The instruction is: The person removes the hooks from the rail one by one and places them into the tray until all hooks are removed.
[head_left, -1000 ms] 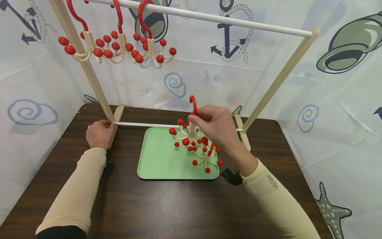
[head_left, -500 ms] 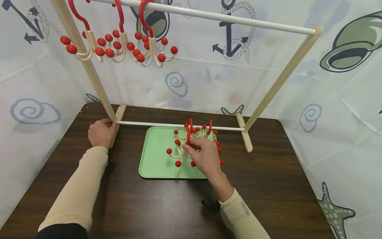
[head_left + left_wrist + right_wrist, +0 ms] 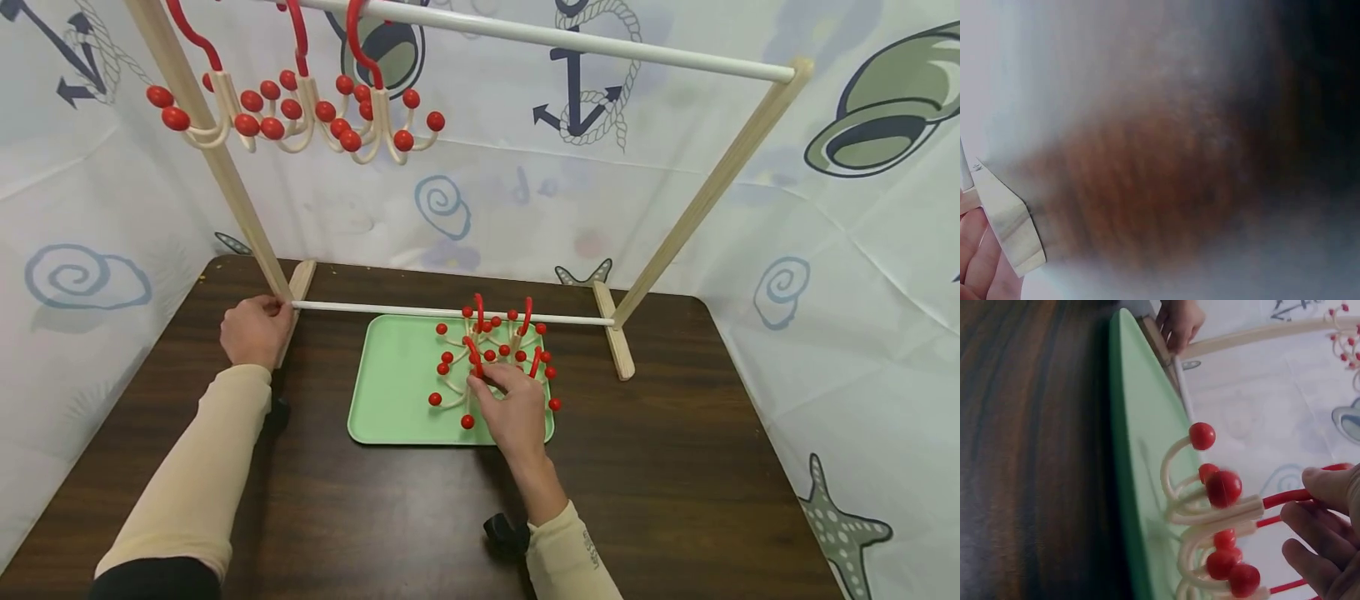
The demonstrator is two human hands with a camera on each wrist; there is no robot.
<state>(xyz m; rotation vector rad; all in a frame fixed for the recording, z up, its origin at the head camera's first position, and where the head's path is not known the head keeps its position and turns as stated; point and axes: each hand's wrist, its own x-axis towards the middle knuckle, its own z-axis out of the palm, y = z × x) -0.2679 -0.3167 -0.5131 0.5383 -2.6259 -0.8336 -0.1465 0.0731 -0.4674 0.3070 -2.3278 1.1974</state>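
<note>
The right hand (image 3: 516,410) pinches a hanger (image 3: 1241,509) at the green tray (image 3: 397,375); the left hand (image 3: 255,333) holds the stand (image 3: 257,242); three hangers (image 3: 305,96) hang on the bar (image 3: 600,44); other hangers (image 3: 527,315) are left on the tray.

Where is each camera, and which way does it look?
Head: on the head, looking forward and down at the green tray and rack; left hand, right hand and both sleeves show.
Left wrist: on that wrist, aimed at that hand's work; mostly blur, fingers and wood at left.
Right wrist: on that wrist, aimed at the hanger the right hand pinches; both hands show.
Head and right wrist share tray, hanger, both hands.
</note>
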